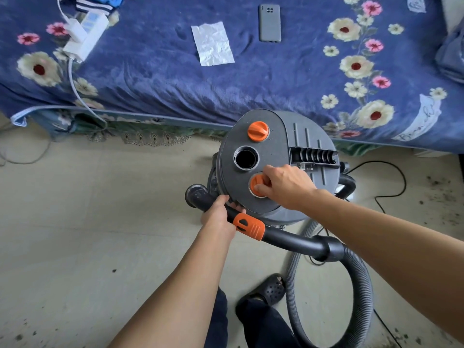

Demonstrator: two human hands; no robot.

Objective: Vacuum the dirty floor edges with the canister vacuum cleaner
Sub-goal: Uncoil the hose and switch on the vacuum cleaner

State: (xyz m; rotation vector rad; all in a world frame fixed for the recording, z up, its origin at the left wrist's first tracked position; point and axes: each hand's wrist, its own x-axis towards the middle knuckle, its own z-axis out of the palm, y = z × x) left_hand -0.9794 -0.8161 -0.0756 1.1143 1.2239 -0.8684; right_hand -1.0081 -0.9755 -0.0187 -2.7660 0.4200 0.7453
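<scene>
A grey canister vacuum [298, 136] stands on the floor against the bed, its flat top facing me. On the top are an open round port [246, 158] and two orange knobs; the far knob [258, 131] is free. My right hand [283, 183] pinches the near orange knob [256, 185]. My left hand [219, 218] grips the black hose handle [288, 238] just left of its orange collar [248, 226]. The ribbed grey hose [361, 285] loops down to the right.
The bed with a blue floral blanket [155, 79] fills the top, holding a phone [269, 22], a paper sheet [213, 43] and a white power strip [84, 33]. Dirt specks lie on the floor at right [442, 197]. A black cord [391, 194] runs there. My foot in a dark clog [271, 290] is below.
</scene>
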